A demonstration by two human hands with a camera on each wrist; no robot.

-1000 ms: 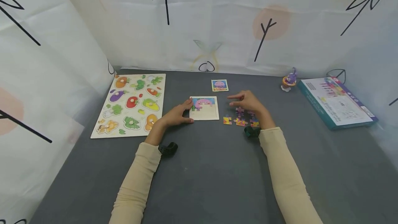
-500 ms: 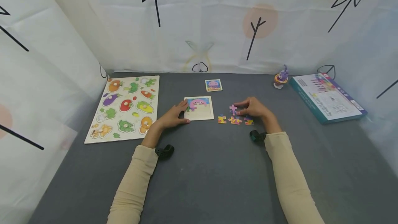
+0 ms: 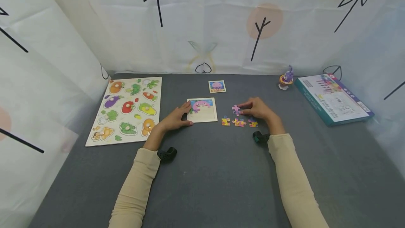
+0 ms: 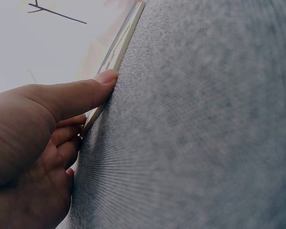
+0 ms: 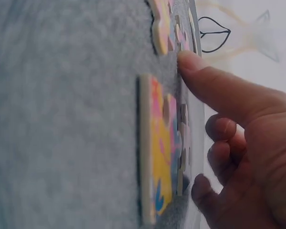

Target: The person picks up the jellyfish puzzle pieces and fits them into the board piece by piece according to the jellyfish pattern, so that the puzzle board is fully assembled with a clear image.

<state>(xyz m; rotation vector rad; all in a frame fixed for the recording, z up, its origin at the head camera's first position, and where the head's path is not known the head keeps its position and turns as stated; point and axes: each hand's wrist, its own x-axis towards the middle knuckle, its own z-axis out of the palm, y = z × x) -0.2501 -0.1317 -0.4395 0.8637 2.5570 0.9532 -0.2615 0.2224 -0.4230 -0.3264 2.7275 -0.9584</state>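
A square wooden puzzle tray [image 3: 202, 115] lies mid-table, its top part filled with a pink animal picture. At the tray's left side, my left hand [image 3: 175, 118] holds the corner, thumb on the near edge and fingers along the side; the left wrist view shows the thumb [image 4: 93, 93] on the tray's edge. To the right, my right hand [image 3: 257, 109] pinches a pink jigsaw piece [image 3: 236, 109] at its right side, close over the table. Nearer me lie a yellow piece [image 3: 225, 121], a pink-and-yellow piece [image 3: 239, 122] and a multicoloured piece [image 3: 253, 122].
A vegetable puzzle board [image 3: 126, 115] lies at the left. Behind the tray is a small picture card [image 3: 217, 86]. A purple figurine [image 3: 287, 77] and a teal-edged box [image 3: 335, 97] stand at the back right, near the white cloth wall [image 3: 221, 20].
My right hand has come down from above the loose pieces to the pink jigsaw piece, which has shifted slightly left. The left hand stays at the tray. The head view has turned slightly.
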